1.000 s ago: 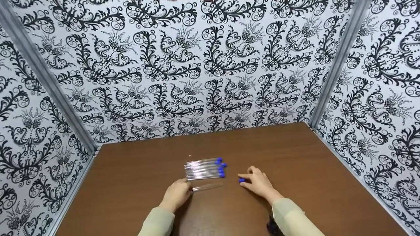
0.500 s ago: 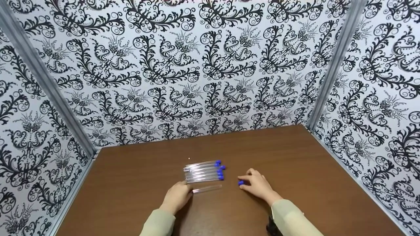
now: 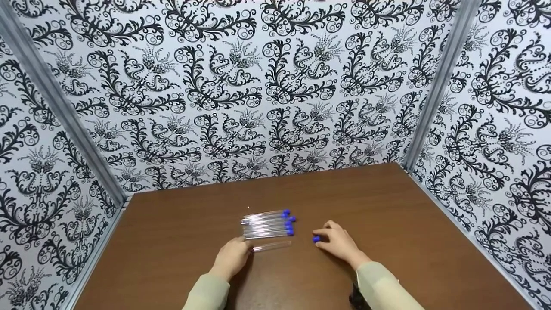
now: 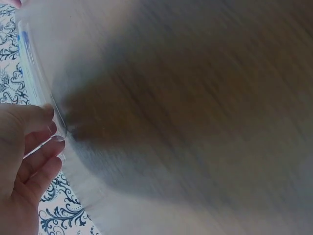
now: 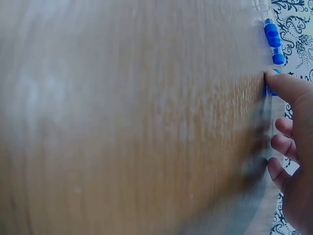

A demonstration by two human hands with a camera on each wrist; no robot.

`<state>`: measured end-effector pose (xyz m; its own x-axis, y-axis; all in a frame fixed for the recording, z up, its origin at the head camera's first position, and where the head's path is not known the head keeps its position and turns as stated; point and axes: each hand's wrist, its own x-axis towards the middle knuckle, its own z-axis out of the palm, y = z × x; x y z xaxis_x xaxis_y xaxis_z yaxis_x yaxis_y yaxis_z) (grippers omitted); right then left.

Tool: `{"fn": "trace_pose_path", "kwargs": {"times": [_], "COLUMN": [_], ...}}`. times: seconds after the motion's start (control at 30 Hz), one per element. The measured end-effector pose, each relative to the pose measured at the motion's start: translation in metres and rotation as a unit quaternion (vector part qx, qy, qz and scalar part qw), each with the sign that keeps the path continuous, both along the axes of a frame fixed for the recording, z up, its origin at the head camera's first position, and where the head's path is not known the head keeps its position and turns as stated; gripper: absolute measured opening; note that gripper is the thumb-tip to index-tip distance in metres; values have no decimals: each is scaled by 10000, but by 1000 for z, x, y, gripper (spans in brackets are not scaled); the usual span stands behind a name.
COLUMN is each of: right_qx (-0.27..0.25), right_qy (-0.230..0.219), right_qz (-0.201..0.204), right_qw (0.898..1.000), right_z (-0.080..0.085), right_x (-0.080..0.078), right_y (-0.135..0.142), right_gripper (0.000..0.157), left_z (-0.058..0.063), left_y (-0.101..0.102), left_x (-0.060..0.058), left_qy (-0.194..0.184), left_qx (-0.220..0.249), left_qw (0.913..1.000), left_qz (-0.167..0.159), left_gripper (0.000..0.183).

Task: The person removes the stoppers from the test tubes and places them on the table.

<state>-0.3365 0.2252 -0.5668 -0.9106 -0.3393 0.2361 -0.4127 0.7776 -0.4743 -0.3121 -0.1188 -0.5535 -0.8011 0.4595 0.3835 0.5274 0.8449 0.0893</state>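
Note:
My left hand (image 3: 232, 257) pinches the near-left end of a clear uncapped test tube (image 3: 273, 246) low over the brown table. In the left wrist view the thumb and curled fingers hold that tube's rounded end (image 4: 59, 138). To the right of the tube's free end, my right hand (image 3: 341, 244) holds a small blue cap (image 3: 316, 239) between thumb and finger. The right wrist view shows the same cap (image 5: 274, 87) partly hidden by the thumb. A gap separates cap and tube. Just beyond lies a row of several clear test tubes (image 3: 264, 228) with blue caps (image 3: 288, 226) facing right.
The brown wooden table (image 3: 172, 224) runs back to a wall of black-and-white scroll pattern (image 3: 267, 86). Similar panels with grey metal posts (image 3: 443, 86) stand at both sides. A black object (image 3: 356, 298) is partly hidden by the right sleeve. A tiny white speck (image 3: 248, 207) lies behind the tubes.
The head view has shifted slightly. Both hands keep their places, still holding the tube and the cap.

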Motion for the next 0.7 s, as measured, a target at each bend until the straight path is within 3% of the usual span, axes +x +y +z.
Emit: {"fn": "trace_pose_path", "kwargs": {"times": [0.7], "right_qx": [-222], "right_qy": [-85], "right_qz": [69], "right_qw": [9997], "right_z": [7], "right_x": [4], "right_y": [3], "right_gripper": [41], "left_z": [3], "left_y": [2], "left_x": [2], "left_qy": [64], "left_qx": [8], "left_qw": [10000], "left_qz": [-12], "left_gripper": [4]}}
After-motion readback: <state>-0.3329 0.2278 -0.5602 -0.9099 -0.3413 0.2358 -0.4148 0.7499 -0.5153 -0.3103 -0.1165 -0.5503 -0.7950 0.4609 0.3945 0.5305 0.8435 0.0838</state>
